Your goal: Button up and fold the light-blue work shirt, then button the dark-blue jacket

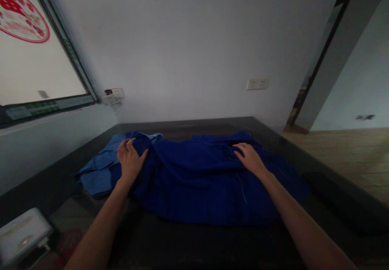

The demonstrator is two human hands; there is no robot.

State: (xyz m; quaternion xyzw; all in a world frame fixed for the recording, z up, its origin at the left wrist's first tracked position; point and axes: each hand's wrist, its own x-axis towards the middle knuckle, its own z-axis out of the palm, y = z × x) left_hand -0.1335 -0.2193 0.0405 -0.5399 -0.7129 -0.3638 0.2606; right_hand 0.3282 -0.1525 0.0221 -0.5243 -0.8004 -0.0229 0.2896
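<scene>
A dark blue garment [194,181], wrinkled and shaped like a jacket, is spread over the dark table. Thin pale lines show on its right part. My left hand [130,158] rests at its left end with thumb and fingers apart and slightly curled. On the upper right of the cloth lies my right hand [249,157], its fingers stretched out to the left and the thumb apart from them. Beside and beyond my left hand is a lighter blue folded garment [100,170], partly covered by the dark one.
The dark table [182,241] reaches back to a grey wall with sockets [257,84]. A power strip [112,99] sits at the back left corner below a window. At lower left stands a white appliance [26,235]. A black object [343,201] lies at the right.
</scene>
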